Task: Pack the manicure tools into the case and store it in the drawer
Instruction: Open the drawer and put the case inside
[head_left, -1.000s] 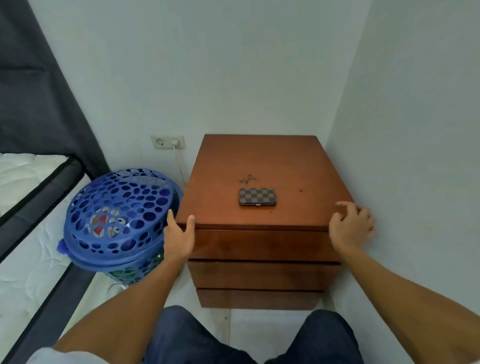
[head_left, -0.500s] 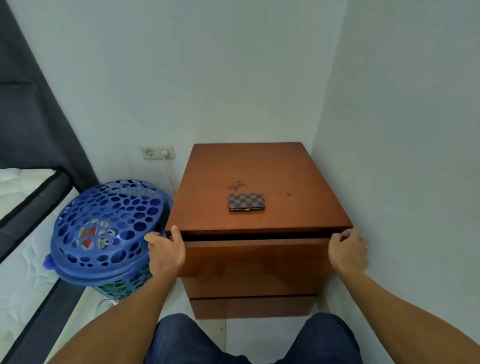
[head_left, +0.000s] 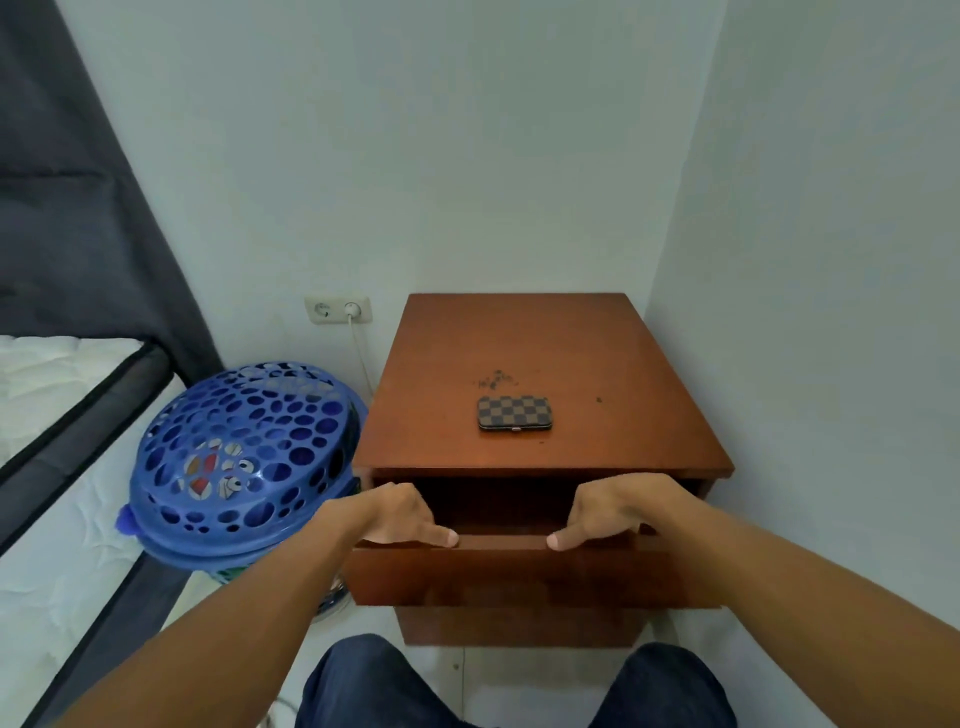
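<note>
So the checkered case (head_left: 514, 413) is sitting shut on top of the nightstand (head_left: 613, 364), flat, roughly in the middle and a bit toward the front edge, with a little scatter of dark specks (head_left: 496, 380) just behind it on the wood. It's not touching either of my hands. Right below it the top drawer (head_left: 498, 571) is pulled partway out, and the inside looks dark, so I can't tell what's in there. Both my hands are hooked over the top edge of the drawer front: left hand (head_left: 402, 517) toward the left side, right hand (head_left: 608, 512) toward the right, fingers curled down over the front lip and the thumbs pointing in at each other along the edge with a gap between them. So both are clamped on the drawer, nothing else in either one. Below that there's another drawer front (head_left: 519, 626), closed. To the left of the nightstand, pretty much touching its side, is a blue plastic basket (head_left: 244, 457) full of round holes, lid on, tilted my way. Behind it there's a wall socket (head_left: 337, 310) with a white cord (head_left: 358, 348) plugged in, and further left the corner of a mattress (head_left: 57, 395). My knees in dark jeans (head_left: 363, 686) are at the bottom.
</note>
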